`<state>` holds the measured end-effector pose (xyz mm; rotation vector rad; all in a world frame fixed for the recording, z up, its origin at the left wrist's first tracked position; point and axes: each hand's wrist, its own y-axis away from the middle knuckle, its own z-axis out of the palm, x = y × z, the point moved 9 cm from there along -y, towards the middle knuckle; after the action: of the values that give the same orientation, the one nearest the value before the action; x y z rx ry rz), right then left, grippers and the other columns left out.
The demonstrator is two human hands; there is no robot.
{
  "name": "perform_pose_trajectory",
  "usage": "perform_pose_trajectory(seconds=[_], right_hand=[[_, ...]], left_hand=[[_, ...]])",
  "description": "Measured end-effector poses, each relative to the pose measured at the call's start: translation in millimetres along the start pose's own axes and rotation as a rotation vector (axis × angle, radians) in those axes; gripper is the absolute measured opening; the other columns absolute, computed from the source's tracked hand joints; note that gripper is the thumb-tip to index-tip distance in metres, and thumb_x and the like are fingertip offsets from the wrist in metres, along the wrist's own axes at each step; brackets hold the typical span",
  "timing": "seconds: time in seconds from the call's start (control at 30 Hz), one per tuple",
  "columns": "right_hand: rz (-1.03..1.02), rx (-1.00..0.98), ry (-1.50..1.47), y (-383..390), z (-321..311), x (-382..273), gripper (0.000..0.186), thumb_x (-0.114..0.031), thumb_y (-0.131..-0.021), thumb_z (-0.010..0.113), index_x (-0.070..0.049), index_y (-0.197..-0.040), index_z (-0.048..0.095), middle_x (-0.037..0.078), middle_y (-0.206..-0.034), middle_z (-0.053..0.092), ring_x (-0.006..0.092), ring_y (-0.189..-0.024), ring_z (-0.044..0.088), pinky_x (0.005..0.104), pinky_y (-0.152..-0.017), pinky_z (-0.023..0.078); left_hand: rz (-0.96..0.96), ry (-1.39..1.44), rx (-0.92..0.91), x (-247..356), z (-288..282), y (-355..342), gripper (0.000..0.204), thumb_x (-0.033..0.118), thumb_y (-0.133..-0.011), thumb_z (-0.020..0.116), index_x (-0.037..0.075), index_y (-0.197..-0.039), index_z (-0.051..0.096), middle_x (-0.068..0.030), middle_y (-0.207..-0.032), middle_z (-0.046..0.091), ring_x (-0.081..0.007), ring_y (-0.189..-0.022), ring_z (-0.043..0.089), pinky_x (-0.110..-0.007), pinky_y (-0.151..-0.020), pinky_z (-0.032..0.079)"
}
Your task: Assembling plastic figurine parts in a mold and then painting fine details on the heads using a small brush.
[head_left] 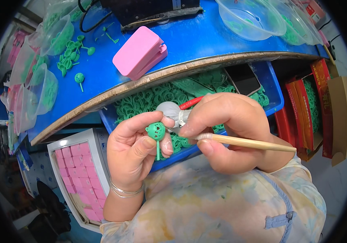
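Between the thumb and fingers of my left hand (125, 148), a small green openwork ball piece (156, 131) is pinched, with its thin stem pointing down. My right hand (238, 125) is closed around a slim wooden-handled tool (250, 143) that has a white-wrapped front part; its tip is hard to make out. By the right index finger, touching or close to my left fingertips, is a greyish-white rounded bundle (169, 110) tied with a white band. Whether the right hand also grips this bundle cannot be told. A red rod (191, 103) shows behind it.
Below my hands, a blue tray (278, 91) holds many green pieces and a dark phone (243, 79). On the blue tabletop (100, 67) are a pink block (137, 52), loose green pieces (71, 52) and clear tubs (254, 20). A framed case of pink blocks (78, 166) stands left; red boxes (301, 109) right.
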<state>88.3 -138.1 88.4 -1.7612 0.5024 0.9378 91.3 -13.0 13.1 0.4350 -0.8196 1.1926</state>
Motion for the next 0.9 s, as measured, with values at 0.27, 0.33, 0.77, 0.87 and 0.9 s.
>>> perform_pose_trajectory(seconds=[0.27,0.33,0.77,0.87,0.9], right_hand=[[-0.107,0.005,0.104,0,1,-6,0.021,0.001,-0.065,0.054,-0.002,-0.086,0.057,0.009,-0.073,0.061,0.0187,-0.059,0.055,0.0286,-0.055,0.046],[-0.116,-0.004,0.11,0,2,-7,0.022,0.002,-0.064,0.054,-0.002,-0.085,0.057,0.008,-0.073,0.061,0.0186,-0.06,0.055,0.0286,-0.054,0.045],[-0.048,0.074,0.033,4,4,-1,0.016,-0.004,-0.072,0.058,0.0,-0.087,0.055,0.009,-0.068,0.055,0.0188,-0.055,0.05,0.029,-0.052,0.04],[-0.075,0.0,0.206,3,8,-1,0.015,-0.009,-0.073,0.061,-0.001,-0.085,0.057,0.009,-0.065,0.052,0.0206,-0.052,0.048,0.03,-0.048,0.038],[-0.066,-0.069,0.346,2,13,2,0.015,-0.013,-0.074,0.062,-0.001,-0.083,0.058,0.009,-0.063,0.051,0.0217,-0.051,0.047,0.0306,-0.047,0.036]], left_hand=[[-0.033,0.021,0.02,-4,1,3,0.038,0.016,-0.083,0.058,-0.006,-0.112,0.049,-0.0205,-0.098,0.059,-0.0199,-0.068,0.058,-0.029,-0.062,0.049],[-0.059,-0.005,0.047,-6,-2,4,0.039,0.02,-0.082,0.06,-0.006,-0.109,0.051,-0.0187,-0.094,0.06,-0.0196,-0.067,0.058,-0.029,-0.061,0.049],[0.041,-0.104,0.09,-2,0,-1,0.044,0.027,-0.068,0.074,-0.001,-0.092,0.052,-0.0076,-0.081,0.05,-0.016,-0.068,0.053,-0.024,-0.056,0.044],[0.069,-0.134,0.107,2,1,0,0.042,0.022,-0.066,0.076,0.001,-0.091,0.05,-0.007,-0.082,0.049,-0.0153,-0.067,0.053,-0.024,-0.056,0.043],[0.101,-0.158,0.131,5,-1,1,0.041,0.018,-0.065,0.077,0.001,-0.09,0.049,-0.0069,-0.083,0.049,-0.015,-0.068,0.052,-0.024,-0.056,0.043]])
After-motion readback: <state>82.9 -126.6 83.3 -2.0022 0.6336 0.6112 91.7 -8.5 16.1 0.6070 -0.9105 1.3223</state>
